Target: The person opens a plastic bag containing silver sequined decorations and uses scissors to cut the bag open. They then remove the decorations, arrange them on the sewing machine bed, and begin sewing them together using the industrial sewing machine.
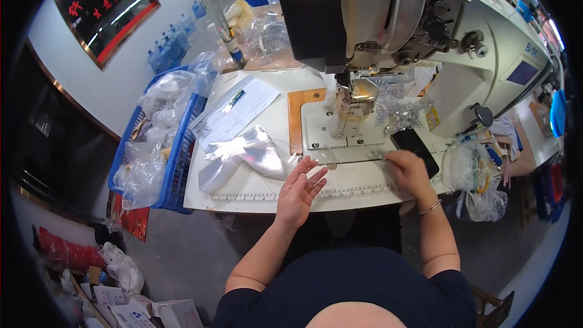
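Note:
My left hand (pixel 297 197) is raised over the near edge of the sewing machine table (pixel 258 203), palm up, fingers stretched and apart. No held thing can be made out in it. A shiny clear plastic piece (pixel 249 152) lies just left of its fingertips. My right hand (pixel 410 173) is closed in a pinch near the right end of the machine's bed plate (pixel 328 136); what its fingertips hold is too small to tell. Beside that hand lies a black phone (pixel 416 149). The sewing head's needle area (pixel 346 94) stands beyond both hands, with an orange-brown plate (pixel 296 121) to its left.
Left of the table stands a blue basket (pixel 176 176) full of clear bags. Papers with a pen (pixel 234 104) lie at the table's left. A heap of small shiny pieces (pixel 401 112) sits right of the needle area. A clear bag (pixel 477 170) is at the right edge.

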`<act>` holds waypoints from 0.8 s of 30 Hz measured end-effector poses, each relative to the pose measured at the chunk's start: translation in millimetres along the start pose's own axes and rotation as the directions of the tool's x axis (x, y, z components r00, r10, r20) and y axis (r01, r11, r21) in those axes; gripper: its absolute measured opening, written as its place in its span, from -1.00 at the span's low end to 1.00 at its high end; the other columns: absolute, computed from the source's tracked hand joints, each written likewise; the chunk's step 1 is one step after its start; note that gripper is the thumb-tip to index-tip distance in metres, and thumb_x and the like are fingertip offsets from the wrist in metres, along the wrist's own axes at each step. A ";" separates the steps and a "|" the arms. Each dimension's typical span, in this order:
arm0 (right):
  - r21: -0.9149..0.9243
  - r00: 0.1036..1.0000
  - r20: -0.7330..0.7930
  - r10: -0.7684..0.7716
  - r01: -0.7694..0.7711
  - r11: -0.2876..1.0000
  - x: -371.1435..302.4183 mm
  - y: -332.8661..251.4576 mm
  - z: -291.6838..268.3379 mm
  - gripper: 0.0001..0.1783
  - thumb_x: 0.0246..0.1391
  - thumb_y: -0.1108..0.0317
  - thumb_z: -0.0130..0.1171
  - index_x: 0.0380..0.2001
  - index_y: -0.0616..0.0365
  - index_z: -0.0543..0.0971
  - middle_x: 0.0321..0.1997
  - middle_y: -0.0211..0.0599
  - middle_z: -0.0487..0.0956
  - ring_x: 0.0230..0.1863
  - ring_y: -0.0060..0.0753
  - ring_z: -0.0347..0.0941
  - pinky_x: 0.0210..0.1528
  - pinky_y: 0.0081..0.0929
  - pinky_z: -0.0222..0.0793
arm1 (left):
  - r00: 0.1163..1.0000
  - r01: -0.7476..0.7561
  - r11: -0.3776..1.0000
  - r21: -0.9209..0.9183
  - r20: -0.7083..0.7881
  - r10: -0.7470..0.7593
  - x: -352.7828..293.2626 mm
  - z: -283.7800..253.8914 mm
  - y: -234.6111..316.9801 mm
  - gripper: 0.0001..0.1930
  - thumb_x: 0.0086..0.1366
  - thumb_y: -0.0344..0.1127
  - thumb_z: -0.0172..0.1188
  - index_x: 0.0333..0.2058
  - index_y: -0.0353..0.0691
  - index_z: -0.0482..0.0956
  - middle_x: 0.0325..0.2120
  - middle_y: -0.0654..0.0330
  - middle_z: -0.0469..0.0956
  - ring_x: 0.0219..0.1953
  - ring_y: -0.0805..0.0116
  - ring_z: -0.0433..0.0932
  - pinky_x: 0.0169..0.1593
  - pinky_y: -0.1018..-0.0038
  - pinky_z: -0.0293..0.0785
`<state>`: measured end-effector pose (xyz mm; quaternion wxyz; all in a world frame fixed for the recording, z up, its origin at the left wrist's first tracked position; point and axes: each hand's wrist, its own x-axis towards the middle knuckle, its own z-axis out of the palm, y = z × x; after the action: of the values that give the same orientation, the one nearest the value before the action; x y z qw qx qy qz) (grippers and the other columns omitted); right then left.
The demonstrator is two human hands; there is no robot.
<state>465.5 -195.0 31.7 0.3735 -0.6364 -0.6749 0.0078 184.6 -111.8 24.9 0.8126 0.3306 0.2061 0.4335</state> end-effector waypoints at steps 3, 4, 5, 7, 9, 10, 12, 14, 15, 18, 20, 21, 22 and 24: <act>0.090 0.980 -0.167 0.108 -0.094 0.991 25.4 -11.1 -20.9 -0.69 -0.12 0.68 0.06 -0.26 0.19 0.58 -0.36 -0.14 0.56 -0.32 -0.19 0.51 -0.26 -0.48 0.42 | 0.999 -0.017 0.986 0.165 -0.043 0.025 1.1 -9.4 -5.1 -0.57 0.39 -0.32 -0.18 0.22 -0.19 0.13 0.10 0.11 0.30 0.13 0.21 0.33 0.14 0.31 0.30; 0.110 0.990 -0.126 0.061 -0.047 0.993 37.0 -29.6 -35.0 -0.68 -0.14 0.68 0.06 -0.27 0.17 0.58 -0.38 -0.15 0.55 -0.34 -0.19 0.51 -0.27 -0.46 0.43 | 0.998 -0.016 0.972 0.234 -0.055 0.030 1.5 -10.7 -6.6 -0.56 0.40 -0.31 -0.18 0.23 -0.20 0.12 0.11 0.11 0.30 0.12 0.23 0.34 0.12 0.34 0.31; 0.128 0.996 -0.089 0.014 -0.003 0.992 47.1 -47.7 -46.6 -0.67 -0.16 0.69 0.07 -0.27 0.16 0.59 -0.40 -0.16 0.54 -0.37 -0.19 0.50 -0.28 -0.44 0.43 | 0.997 0.022 0.965 0.263 -0.072 -0.003 1.9 -8.2 -6.1 -0.56 0.39 -0.31 -0.18 0.22 -0.19 0.13 0.10 0.13 0.31 0.11 0.25 0.35 0.11 0.35 0.31; 0.299 0.940 0.257 -0.225 0.144 0.943 62.3 -67.3 -50.4 -0.68 -0.15 0.69 0.09 -0.28 0.16 0.60 -0.39 -0.22 0.55 -0.33 -0.26 0.51 -0.28 -0.46 0.41 | 0.991 0.105 0.942 0.320 -0.112 -0.072 1.3 -0.6 -2.3 -0.56 0.39 -0.29 -0.16 0.22 -0.19 0.14 0.07 0.15 0.34 0.08 0.27 0.36 0.10 0.38 0.33; 0.390 0.686 0.598 -0.414 0.202 0.898 81.1 -94.8 -39.6 -0.62 -0.17 0.60 0.14 -0.21 0.03 0.59 -0.41 -0.25 0.53 -0.32 -0.18 0.48 -0.28 -0.38 0.40 | 0.987 0.159 0.982 0.100 -0.038 -0.156 2.3 7.4 -2.7 -0.57 0.39 -0.28 -0.16 0.21 -0.18 0.15 0.05 0.16 0.35 0.08 0.28 0.36 0.10 0.37 0.33; 0.413 0.592 0.638 -0.493 0.277 0.867 88.5 -104.0 -22.9 -0.63 -0.16 0.56 0.15 -0.20 0.01 0.58 -0.40 -0.27 0.53 -0.33 -0.15 0.47 -0.28 -0.37 0.39 | 0.982 0.191 0.982 -0.011 0.002 -0.191 2.2 11.3 -4.3 -0.57 0.39 -0.27 -0.17 0.20 -0.18 0.16 0.05 0.17 0.36 0.08 0.28 0.36 0.10 0.37 0.33; 0.273 0.676 0.631 -0.381 0.266 0.925 94.4 -105.3 26.4 -0.64 -0.15 0.50 0.20 -0.17 0.08 0.53 -0.34 -0.23 0.52 -0.34 -0.17 0.46 -0.28 -0.35 0.38 | 0.980 0.198 0.955 -0.223 0.007 -0.201 4.6 14.8 -17.2 -0.60 0.40 -0.28 -0.22 0.18 -0.22 0.18 0.05 0.13 0.35 0.08 0.27 0.36 0.13 0.32 0.32; 0.294 0.868 0.395 -0.300 0.190 0.937 93.8 -109.7 41.0 -0.60 -0.17 0.44 0.24 -0.15 0.12 0.49 -0.28 -0.19 0.50 -0.32 -0.18 0.46 -0.26 -0.34 0.38 | 0.982 0.171 0.879 -0.446 0.147 -0.116 11.9 -12.3 -38.9 -0.63 0.42 -0.26 -0.30 0.12 -0.27 0.22 0.05 0.08 0.34 0.07 0.25 0.37 0.16 0.29 0.32; 0.316 0.932 0.269 -0.242 0.152 0.936 92.4 -110.9 47.1 -0.57 -0.17 0.41 0.26 -0.13 0.14 0.47 -0.25 -0.17 0.49 -0.31 -0.19 0.46 -0.25 -0.33 0.38 | 0.988 0.156 0.863 -0.481 0.094 -0.127 11.4 -8.3 -36.8 -0.63 0.42 -0.26 -0.31 0.10 -0.28 0.23 0.05 0.07 0.34 0.07 0.24 0.37 0.16 0.29 0.33; 0.197 0.988 -0.076 -0.131 0.144 0.970 65.2 -97.3 50.7 -0.47 -0.22 0.34 0.34 -0.10 0.16 0.44 -0.17 -0.15 0.44 -0.22 -0.16 0.43 -0.18 -0.31 0.36 | 0.996 0.074 0.825 -0.560 0.010 -0.083 6.1 1.1 -25.6 -0.64 0.43 -0.24 -0.35 0.10 -0.27 0.21 0.07 0.04 0.32 0.08 0.18 0.36 0.16 0.27 0.34; 0.181 0.980 -0.196 -0.042 0.079 0.980 41.6 -94.1 56.2 -0.46 -0.23 0.32 0.36 -0.10 0.14 0.45 -0.18 -0.16 0.42 -0.16 -0.14 0.40 -0.15 -0.30 0.34 | 0.997 0.009 0.893 -0.449 -0.059 -0.040 4.0 10.8 -19.4 -0.63 0.43 -0.24 -0.36 0.12 -0.25 0.17 0.09 0.03 0.30 0.10 0.15 0.34 0.16 0.26 0.33; 0.233 0.983 -0.182 0.030 0.013 0.972 25.8 -96.2 57.7 -0.46 -0.23 0.30 0.37 -0.11 0.13 0.46 -0.19 -0.15 0.40 -0.14 -0.12 0.37 -0.13 -0.29 0.32 | 0.996 -0.010 0.922 -0.387 -0.089 -0.027 2.8 15.4 -19.0 -0.63 0.43 -0.25 -0.36 0.13 -0.24 0.16 0.10 0.03 0.28 0.11 0.13 0.33 0.16 0.25 0.33; 0.282 0.981 -0.165 0.104 -0.054 0.958 18.6 -96.0 58.2 -0.47 -0.23 0.28 0.38 -0.11 0.12 0.47 -0.20 -0.15 0.39 -0.12 -0.11 0.34 -0.11 -0.29 0.30 | 0.997 -0.018 0.933 -0.358 -0.073 -0.009 4.4 16.2 -22.1 -0.63 0.43 -0.25 -0.36 0.14 -0.23 0.14 0.11 0.03 0.27 0.12 0.11 0.32 0.16 0.24 0.32; 0.321 0.987 -0.041 0.158 -0.137 0.937 20.6 -89.9 57.9 -0.50 -0.24 0.28 0.39 -0.16 0.14 0.49 -0.25 -0.19 0.35 -0.17 -0.16 0.32 -0.15 -0.34 0.29 | 0.999 -0.024 0.956 -0.292 -0.037 0.014 6.9 17.3 -29.2 -0.62 0.43 -0.25 -0.36 0.16 -0.21 0.11 0.13 0.02 0.26 0.14 0.09 0.31 0.16 0.22 0.31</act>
<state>360.9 -167.3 43.8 0.4914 -0.6168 -0.6024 0.1230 215.6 -124.0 15.7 0.8447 0.2013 0.1507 0.4725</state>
